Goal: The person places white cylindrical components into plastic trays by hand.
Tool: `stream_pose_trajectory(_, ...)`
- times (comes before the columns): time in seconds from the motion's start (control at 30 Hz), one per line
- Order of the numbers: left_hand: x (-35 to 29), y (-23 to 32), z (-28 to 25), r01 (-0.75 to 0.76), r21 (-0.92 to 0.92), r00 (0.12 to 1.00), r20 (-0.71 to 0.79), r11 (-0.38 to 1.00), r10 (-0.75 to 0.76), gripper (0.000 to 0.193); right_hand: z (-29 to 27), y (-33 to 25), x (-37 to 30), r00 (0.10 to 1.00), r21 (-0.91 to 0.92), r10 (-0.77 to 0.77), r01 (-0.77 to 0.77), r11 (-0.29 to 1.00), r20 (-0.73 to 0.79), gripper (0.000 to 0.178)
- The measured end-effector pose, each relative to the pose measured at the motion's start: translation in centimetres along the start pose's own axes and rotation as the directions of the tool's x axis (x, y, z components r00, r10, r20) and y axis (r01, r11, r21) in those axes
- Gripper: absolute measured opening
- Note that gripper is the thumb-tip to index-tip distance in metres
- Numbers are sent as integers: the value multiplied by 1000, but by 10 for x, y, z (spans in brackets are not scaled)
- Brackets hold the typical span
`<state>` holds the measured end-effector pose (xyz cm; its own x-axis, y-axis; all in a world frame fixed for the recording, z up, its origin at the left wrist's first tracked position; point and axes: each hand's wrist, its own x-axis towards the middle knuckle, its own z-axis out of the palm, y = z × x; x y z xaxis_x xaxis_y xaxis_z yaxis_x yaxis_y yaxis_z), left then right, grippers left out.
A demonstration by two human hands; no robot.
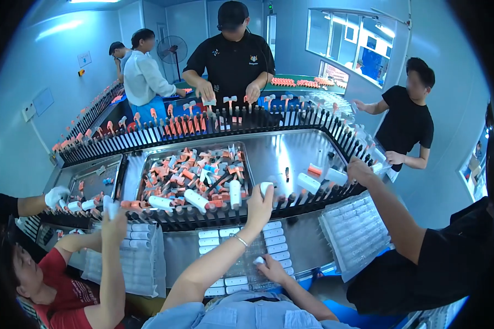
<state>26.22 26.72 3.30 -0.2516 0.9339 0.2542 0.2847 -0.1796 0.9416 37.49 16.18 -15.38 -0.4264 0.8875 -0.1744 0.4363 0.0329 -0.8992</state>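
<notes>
White plastic tube (265,188) is being set onto the black peg rack (214,215) by the left hand (259,207), fingers closed around it; the right hand (270,268) is pinching another tube (258,261) from the near tray (230,270).

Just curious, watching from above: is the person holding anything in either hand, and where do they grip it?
Left hand grips a white tube by its lower end. Right hand pinches another small white tube at the fingers.
</notes>
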Motion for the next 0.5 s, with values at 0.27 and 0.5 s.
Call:
stream_pose_trajectory(0.27, 47, -3, -31, -119, 626, 982, 188, 771, -2, 43, -5, 7, 9, 998, 94, 27, -32, 995, 51, 48)
stream_pose_trajectory(0.5, 67, -5, -63, -1, 823, 967, 145, 567, -209, 43, -12, 0, 7, 991, 73, 45, -55, 996, 129, 51)
